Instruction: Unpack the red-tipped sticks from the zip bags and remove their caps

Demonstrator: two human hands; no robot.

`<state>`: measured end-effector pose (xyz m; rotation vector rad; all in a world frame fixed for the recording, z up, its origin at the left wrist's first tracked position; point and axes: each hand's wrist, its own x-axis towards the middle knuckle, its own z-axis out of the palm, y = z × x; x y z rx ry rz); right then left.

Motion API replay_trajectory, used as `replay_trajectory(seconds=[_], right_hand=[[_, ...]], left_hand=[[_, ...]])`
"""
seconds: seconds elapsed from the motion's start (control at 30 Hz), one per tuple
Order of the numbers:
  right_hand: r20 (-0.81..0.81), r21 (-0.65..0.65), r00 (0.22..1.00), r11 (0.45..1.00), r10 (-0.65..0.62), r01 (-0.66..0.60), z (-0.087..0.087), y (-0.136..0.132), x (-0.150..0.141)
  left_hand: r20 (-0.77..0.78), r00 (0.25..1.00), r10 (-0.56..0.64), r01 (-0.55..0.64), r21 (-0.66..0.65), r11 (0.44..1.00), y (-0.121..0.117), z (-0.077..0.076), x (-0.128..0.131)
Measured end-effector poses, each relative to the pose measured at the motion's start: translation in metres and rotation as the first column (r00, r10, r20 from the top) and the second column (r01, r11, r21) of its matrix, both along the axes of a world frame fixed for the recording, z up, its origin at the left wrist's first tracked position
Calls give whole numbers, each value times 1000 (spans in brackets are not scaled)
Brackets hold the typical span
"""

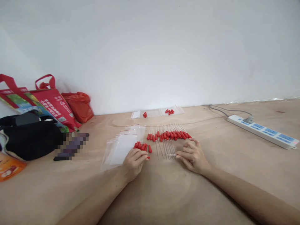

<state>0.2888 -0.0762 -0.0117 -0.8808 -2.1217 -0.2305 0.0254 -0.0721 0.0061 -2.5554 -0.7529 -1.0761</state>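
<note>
My left hand point(134, 162) pinches a red rubber dropper bulb point(148, 158) between thumb and fingers. Just beyond it lies a small pile of loose red bulbs point(140, 146). A clear glass dropper tube point(172, 155) is held by one end in my right hand point(193, 156), its other end pointing left. Several bare glass tubes point(165, 148) lie side by side under and beyond it. Behind these sits a row of droppers point(172, 135) with red bulbs on, their glass stems pointing away from me.
Clear zip bags with white paper point(123, 147) overlap left of centre. Near the wall are bagged red bulbs and tubes point(169, 112). A power strip point(262, 129) with a cable stands right. Shopping bags point(55, 106), a black item point(32, 137) and an orange packet point(10, 167) occupy the left.
</note>
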Motion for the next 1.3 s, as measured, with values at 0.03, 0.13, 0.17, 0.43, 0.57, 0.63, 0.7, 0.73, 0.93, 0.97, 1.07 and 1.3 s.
replay_trajectory(seconds=[0.03,0.13,0.17,0.43,0.57,0.63,0.7,0.73,0.93,0.97,1.07,1.3], right_hand=[[-12,-22,1000,999,-26,25,0,1,2],[-50,-58,994,994,-99,96,0,4,3],[-66,-59,990,990,-128,124,0,4,3],[39,-21,946,946,-321,322,-8,15,8],[102,10,926,931,-364,365,-11,19,4],[123,3,919,926,-374,377,-12,20,1],[139,-18,917,925,-373,379,-12,19,-2],[149,-33,917,925,-369,378,-11,19,-3],[216,-141,918,920,-331,365,-7,14,-5],[222,-151,921,921,-322,358,-7,13,-6],[236,-178,925,923,-297,341,-6,13,-6],[248,-214,927,918,-280,335,-5,13,-4]], left_hand=[[53,998,25,-23,-36,999,1,0,-4],[200,961,189,-165,-132,977,8,1,-13],[235,934,268,-233,-165,958,12,3,-16],[273,777,568,-383,-511,769,42,6,-38],[178,805,566,-397,-547,737,45,5,-29],[129,833,539,-398,-536,744,45,5,-23],[83,855,511,-404,-512,758,46,5,-19],[63,864,500,-406,-500,765,46,5,-18],[50,860,507,-414,-513,752,45,8,-19],[28,849,527,-439,-518,734,45,10,-19],[-136,798,587,-559,-529,638,52,21,-15],[-401,694,598,-697,-582,419,91,34,14]])
